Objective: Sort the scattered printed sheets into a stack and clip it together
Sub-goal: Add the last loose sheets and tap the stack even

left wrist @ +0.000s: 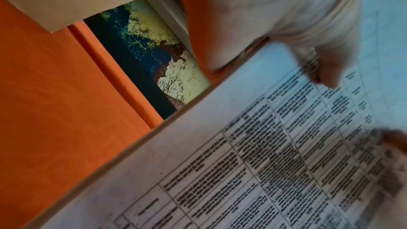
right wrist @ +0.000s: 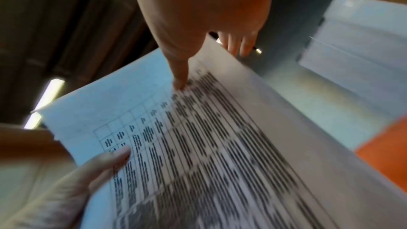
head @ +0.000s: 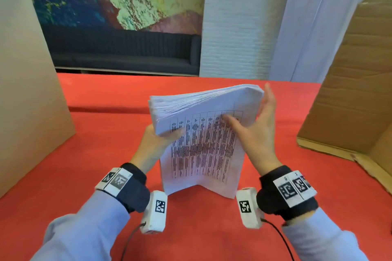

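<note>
A thick stack of printed sheets (head: 201, 140) stands on its lower edge on the red table (head: 101, 116), tilted, with a printed table on the front page. My left hand (head: 163, 137) grips the stack's left edge, thumb on the front page (left wrist: 286, 163). My right hand (head: 257, 127) holds the upper right corner: its thumb (right wrist: 180, 77) presses the front sheet (right wrist: 220, 145) and its straight fingers rise behind the right edge. The sheets fan apart slightly along the top. No clip shows in any view.
A tall cardboard box (head: 31, 91) stands on the table at the left. An opened cardboard box (head: 352, 91) stands at the right. Red cloth lies between them. Beyond the far edge are a dark sofa (head: 127, 51) and a white brick pillar (head: 239, 27).
</note>
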`<state>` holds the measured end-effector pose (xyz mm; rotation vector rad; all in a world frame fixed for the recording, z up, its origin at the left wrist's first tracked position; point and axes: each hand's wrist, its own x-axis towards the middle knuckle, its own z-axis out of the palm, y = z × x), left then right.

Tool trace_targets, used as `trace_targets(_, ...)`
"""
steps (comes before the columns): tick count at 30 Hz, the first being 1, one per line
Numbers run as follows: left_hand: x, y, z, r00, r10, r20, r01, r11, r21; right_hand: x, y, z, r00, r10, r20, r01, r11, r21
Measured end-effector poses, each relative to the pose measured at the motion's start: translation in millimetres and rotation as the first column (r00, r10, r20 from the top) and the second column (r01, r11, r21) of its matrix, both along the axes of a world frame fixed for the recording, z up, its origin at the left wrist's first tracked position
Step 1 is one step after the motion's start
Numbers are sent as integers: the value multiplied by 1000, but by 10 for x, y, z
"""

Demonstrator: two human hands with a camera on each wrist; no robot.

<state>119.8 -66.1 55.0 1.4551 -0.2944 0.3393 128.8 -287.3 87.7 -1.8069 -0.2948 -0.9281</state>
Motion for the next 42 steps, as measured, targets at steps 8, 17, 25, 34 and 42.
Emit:
trace_targets(8, 57, -24, -7, 999, 19, -30, -20, 1000, -18, -130, 272, 384, 968, -29, 250, 215, 608, -764)
trace_targets(17, 9, -41, 43, 995, 96, -7, -96, 995, 7, -223, 380, 407, 968, 36, 249, 205, 462, -863)
trace_targets(25, -1, -84, 158, 972, 234, 18, -231, 968, -95, 64, 89, 348, 946, -211, 245, 319, 721, -615)
trace_targets(34, 95, 169, 116, 865, 400, -302, -501, 677, -539, 28, -303, -877, 672, 333, -662, -149, 936, 320)
trace_targets(42, -69, 305, -359, 853, 57, -519, -385, 739, -552, -119, -305, -895, 505, 761, -407, -275, 589, 760)
